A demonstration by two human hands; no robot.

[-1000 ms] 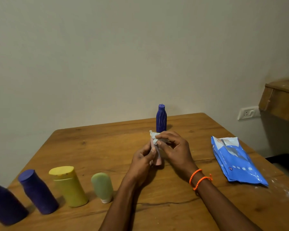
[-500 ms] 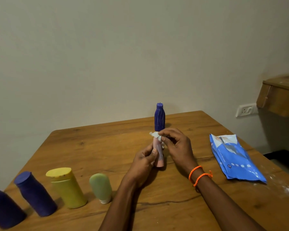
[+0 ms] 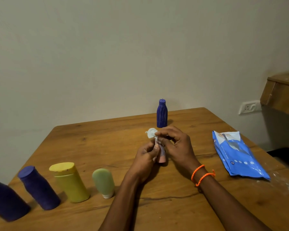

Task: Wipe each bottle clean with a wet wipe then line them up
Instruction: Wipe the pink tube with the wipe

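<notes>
Down at the near left edge of the wooden table (image 3: 97, 147), a row of four bottles stands: a large dark blue bottle (image 3: 6, 200) cut off by the frame's left side, then a smaller purple bottle (image 3: 38, 187), a yellow flip-top bottle (image 3: 70, 181), and a pale green tube (image 3: 103, 182) resting on its white cap, each just beside the next and none touching. What any of them hold cannot be seen. Just right of the tube, both forearms reach in from the near edge, the right wrist wearing an orange cord bracelet (image 3: 202, 175). At mid-table the left hand (image 3: 146, 158) is curled round a small pink bottle (image 3: 161, 156), holding it upright just above or on the wood, I cannot tell which. The right hand (image 3: 175, 145) pinches a crumpled white wet wipe (image 3: 151, 132) against the bottle's top, thumb and fingertips closed on it. To the right lies a flat blue wet wipe pack (image 3: 238, 155), well apart from the hands, and white powdery specks dust the near right corner. Farther back a blue ribbed bottle (image 3: 161, 114) stands alone near the far edge. Open wood spreads across the far left. Behind, a plain pale wall, a white wall socket (image 3: 249, 107) on the right, and a wooden ledge (image 3: 282, 94) beyond it.
</notes>
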